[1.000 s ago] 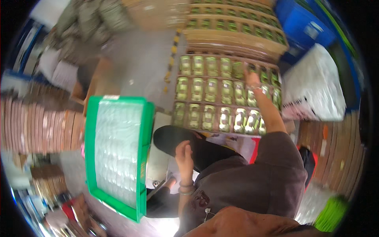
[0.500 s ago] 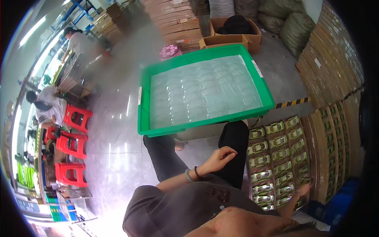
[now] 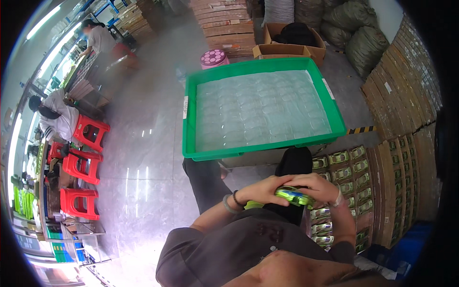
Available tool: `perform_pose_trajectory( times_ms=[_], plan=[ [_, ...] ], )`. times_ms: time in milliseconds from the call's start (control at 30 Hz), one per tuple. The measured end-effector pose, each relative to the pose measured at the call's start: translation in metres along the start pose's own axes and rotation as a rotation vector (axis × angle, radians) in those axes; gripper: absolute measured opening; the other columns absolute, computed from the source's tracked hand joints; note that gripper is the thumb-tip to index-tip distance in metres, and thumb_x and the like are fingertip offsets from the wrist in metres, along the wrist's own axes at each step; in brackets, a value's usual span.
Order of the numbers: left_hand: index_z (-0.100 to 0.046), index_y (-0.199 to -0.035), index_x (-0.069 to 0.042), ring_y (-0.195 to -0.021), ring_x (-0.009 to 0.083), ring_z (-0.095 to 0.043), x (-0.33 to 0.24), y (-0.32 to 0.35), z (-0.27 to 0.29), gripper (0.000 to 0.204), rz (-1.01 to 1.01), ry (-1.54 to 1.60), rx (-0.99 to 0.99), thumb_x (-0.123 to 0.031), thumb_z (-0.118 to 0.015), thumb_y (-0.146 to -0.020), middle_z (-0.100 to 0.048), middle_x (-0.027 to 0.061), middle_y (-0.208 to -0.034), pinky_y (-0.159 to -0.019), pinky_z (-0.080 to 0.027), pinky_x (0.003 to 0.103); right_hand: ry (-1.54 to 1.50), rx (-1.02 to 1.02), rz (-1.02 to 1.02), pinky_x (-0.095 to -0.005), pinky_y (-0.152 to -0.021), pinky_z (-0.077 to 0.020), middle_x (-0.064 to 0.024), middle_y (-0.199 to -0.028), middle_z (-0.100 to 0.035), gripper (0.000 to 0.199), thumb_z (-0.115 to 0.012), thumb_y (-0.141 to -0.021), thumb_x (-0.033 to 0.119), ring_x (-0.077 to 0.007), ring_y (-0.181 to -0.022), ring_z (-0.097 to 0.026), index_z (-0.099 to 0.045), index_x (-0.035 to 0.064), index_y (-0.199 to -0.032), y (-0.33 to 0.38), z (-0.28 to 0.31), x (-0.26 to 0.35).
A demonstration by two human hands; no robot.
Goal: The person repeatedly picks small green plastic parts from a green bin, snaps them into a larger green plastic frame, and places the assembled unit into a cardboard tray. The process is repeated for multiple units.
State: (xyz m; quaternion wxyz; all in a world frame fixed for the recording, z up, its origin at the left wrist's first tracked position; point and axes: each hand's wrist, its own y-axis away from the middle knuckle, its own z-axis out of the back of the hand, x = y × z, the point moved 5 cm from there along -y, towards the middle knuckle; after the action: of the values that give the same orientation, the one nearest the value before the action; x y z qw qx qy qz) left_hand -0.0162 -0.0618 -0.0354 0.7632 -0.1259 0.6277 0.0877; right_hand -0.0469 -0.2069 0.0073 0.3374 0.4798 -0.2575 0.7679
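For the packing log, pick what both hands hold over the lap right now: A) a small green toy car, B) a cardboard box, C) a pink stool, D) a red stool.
A: the left hand and the right hand both grip a small green toy car between them.

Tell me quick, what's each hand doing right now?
Left hand: closed on one end of the green toy car.
Right hand: closed on the same toy car's other end.
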Motion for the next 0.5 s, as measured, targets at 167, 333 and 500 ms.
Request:
perform_pose_trajectory(
  times_ms=[167, 333, 500],
  plan=[
    [-0.028, -0.144, -0.003, -0.081, 0.0124, -0.062, 0.019, 0.055, 0.01, 0.065, 0.114, 0.4, -0.262, -0.022, -0.063, -0.093, -0.054, 0.0085, -0.107, -0.071, -0.053, 0.026, -0.134, 0.119, -0.14, -0.0288, -0.08, -0.0518, -0.0112, -0.098, -0.071, 0.027, -0.06, -0.091, 0.011, -0.0165, -0.086, -0.068, -0.063, -0.0003, -0.115, -0.066, 0.01, -0.01],
    [-0.036, -0.138, -0.003, -0.084, 0.0181, -0.064, 0.04, 0.094, 0.019, 0.056, 0.153, 0.579, -0.538, -0.025, -0.061, -0.093, -0.059, 0.0111, -0.105, -0.074, -0.054, 0.029, 0.099, -0.554, -0.34, -0.0266, -0.065, -0.0501, -0.006, -0.085, -0.068, 0.023, -0.061, -0.091, 0.017, -0.0121, -0.072, -0.063, -0.065, 0.0008, -0.106, -0.076, 0.109, -0.086],
    [-0.042, -0.129, -0.001, -0.083, 0.0195, -0.066, 0.04, 0.096, 0.034, 0.053, 0.138, 0.636, -0.648, -0.036, -0.058, -0.093, -0.063, 0.0146, -0.103, -0.074, -0.054, 0.03, 0.662, -0.672, -0.245, -0.0388, -0.075, -0.051, -0.0128, -0.095, -0.066, 0.021, -0.063, -0.086, 0.019, -0.0266, -0.087, -0.064, -0.066, 0.0032, -0.1, -0.109, 0.16, -0.123]
  ],
)
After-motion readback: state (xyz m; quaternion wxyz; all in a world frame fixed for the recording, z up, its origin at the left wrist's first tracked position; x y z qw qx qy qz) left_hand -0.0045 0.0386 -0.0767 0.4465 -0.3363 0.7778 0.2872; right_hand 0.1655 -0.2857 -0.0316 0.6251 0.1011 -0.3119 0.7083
